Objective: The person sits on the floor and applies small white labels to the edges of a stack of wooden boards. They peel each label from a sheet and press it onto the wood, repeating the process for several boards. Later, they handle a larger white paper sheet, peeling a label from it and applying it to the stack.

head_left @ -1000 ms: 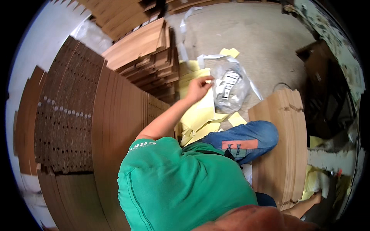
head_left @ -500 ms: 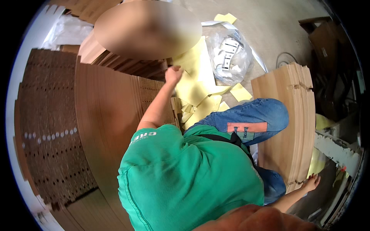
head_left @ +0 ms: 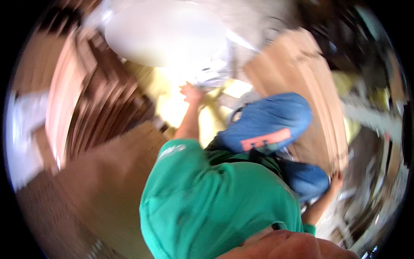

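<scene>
left hand spread over yellow sheets, right hand at the tan board stack

head view: the left hand [head_left: 192, 93] reaches ahead over the yellow sheets [head_left: 161, 101] on the floor. its fingers look spread and loose, with nothing to be seen between them; blur hides whether they touch the paper. just beyond lies what looks like a clear plastic bag [head_left: 214, 73]. the sheets lie loose and overlapping, perhaps as padding or wrapping for the boards nearby.

the right hand [head_left: 337, 179] is down at the near end of the tan board stack [head_left: 295, 69], beside the bent legs in blue trousers [head_left: 276, 118]. its fingers are too blurred and partly hidden to tell whether they grip the edge or only rest there; the low arm may be steadying the body.

that stack stands just beside the person's right side, boards lined up face to face, probably to keep their edges even and within reach. on the left, a brown stack [head_left: 101, 110] shows uneven edges, near a broad brown panel [head_left: 110, 159]. both flank the crouching body in its green shirt [head_left: 224, 194], likely to save steps.
</scene>
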### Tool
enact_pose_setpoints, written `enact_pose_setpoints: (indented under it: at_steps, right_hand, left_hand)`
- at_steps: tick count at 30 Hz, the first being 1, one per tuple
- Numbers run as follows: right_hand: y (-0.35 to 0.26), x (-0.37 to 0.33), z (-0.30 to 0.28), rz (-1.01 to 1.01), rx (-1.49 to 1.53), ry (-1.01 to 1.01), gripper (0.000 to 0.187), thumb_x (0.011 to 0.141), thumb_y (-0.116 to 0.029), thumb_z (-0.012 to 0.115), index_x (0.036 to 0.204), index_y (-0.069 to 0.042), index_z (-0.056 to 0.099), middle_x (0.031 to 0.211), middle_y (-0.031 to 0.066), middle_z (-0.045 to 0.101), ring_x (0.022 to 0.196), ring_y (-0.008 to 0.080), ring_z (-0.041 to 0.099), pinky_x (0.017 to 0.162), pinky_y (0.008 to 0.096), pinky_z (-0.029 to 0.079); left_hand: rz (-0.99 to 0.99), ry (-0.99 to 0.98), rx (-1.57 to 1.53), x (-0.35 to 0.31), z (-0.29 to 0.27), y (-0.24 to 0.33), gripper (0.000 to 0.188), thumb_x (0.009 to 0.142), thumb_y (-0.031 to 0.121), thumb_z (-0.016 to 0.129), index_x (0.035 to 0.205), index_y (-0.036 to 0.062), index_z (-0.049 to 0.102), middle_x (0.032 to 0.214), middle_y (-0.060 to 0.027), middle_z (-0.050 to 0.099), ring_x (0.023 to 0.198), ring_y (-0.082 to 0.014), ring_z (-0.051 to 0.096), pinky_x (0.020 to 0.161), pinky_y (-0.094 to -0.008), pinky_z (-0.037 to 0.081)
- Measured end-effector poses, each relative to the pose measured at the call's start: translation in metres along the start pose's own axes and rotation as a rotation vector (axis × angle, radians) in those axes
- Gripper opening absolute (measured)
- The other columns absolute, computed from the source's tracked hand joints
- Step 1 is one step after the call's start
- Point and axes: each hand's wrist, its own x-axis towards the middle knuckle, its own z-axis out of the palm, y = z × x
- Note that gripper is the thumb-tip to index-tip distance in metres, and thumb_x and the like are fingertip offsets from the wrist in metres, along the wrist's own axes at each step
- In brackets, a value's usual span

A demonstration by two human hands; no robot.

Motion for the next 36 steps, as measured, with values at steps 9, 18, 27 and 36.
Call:
enact_pose_setpoints:
  at_steps: [9,18,27,36]
  right_hand:
    - [-0.079,-0.001,0.043,-0.152,-0.143,0.385,0.028,0.079,-0.025,0.059,0.094,-0.002,0.063,0.08,0.0152,0.065,0.075,0.0234,0.063,0.069,0.0311,0.047]
    - [-0.118,0.119,0.05,-0.174,-0.27,0.233,0.032,0.08,-0.034,0.055,0.092,-0.006,0.065,0.089,0.0198,0.062,0.09,0.0346,0.057,0.081,0.0385,0.044]
    - [-0.03,0.251,0.05,0.404,0.132,-0.129,0.056,0.077,-0.035,0.062,0.117,-0.001,0.043,0.086,0.0083,0.054,0.053,0.0148,0.05,0.039,0.0282,0.037]
    - [-0.046,0.306,0.08,0.096,0.719,-0.165,0.045,0.073,-0.005,0.066,0.115,-0.001,0.05,0.094,0.0082,0.06,0.078,0.0161,0.06,0.064,0.0272,0.049]
  left_hand:
    - [0.811,-0.232,-1.028,-0.148,-0.148,0.142,0.02,0.081,0.007,0.06,0.096,-0.0056,0.06,0.092,-0.0091,0.063,0.085,-0.0129,0.057,0.078,-0.0246,0.045]
    - [1.872,0.069,0.051,-0.327,-0.094,0.366,0.027,0.082,0.018,0.054,0.103,0.0008,0.057,0.105,-0.0162,0.058,0.109,-0.0324,0.048,0.094,-0.0402,0.035]
    - [1.562,0.045,0.553,-0.314,-0.033,0.422,0.041,0.088,0.036,0.037,0.098,0.0033,0.059,0.101,-0.0187,0.059,0.102,-0.0332,0.052,0.096,-0.0457,0.03]
    - [1.812,0.137,0.59,-0.357,-0.031,0.406,0.044,0.079,0.041,0.054,0.097,0.0012,0.058,0.1,-0.0196,0.058,0.095,-0.0359,0.054,0.085,-0.0445,0.039]
